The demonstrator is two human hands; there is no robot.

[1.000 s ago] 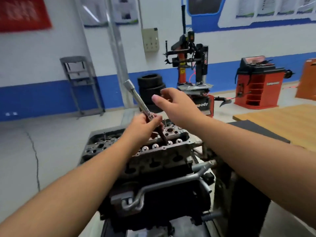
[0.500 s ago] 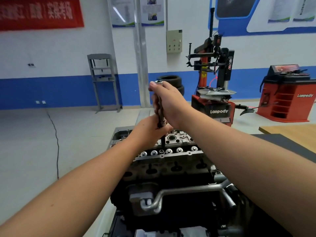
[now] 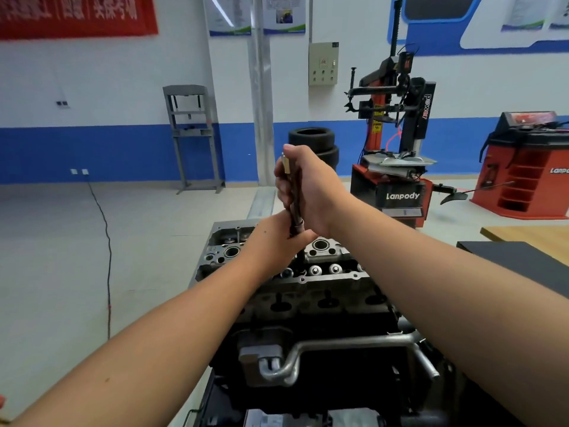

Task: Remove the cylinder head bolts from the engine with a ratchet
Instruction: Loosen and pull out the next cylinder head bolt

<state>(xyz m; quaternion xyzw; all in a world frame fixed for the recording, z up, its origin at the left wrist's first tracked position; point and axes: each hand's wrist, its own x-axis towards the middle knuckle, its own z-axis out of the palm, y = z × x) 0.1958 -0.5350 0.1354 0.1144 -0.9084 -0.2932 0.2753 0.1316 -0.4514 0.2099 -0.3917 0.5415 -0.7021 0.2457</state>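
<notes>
The engine (image 3: 311, 306) stands in front of me with its bare cylinder head (image 3: 323, 251) on top. A ratchet (image 3: 294, 208) stands nearly upright over the head, its lower end reaching down into the head near the front edge. My right hand (image 3: 308, 189) grips the upper part of the ratchet, with only the tool's top tip showing by the fingers. My left hand (image 3: 277, 238) grips the lower shaft just above the head. The bolt under the tool is hidden by my left hand.
A wooden table (image 3: 529, 235) with a black mat (image 3: 520, 263) is at the right. Behind the engine stand a tyre changer (image 3: 397, 155), stacked tyres (image 3: 314, 143), a red balancer (image 3: 523, 167) and a grey press frame (image 3: 191, 134). A cable (image 3: 106, 241) runs across the floor.
The ratchet went from leaning left to nearly upright. My right hand, open beside it a second ago, closed round its upper part. My left hand kept hold of the lower shaft.
</notes>
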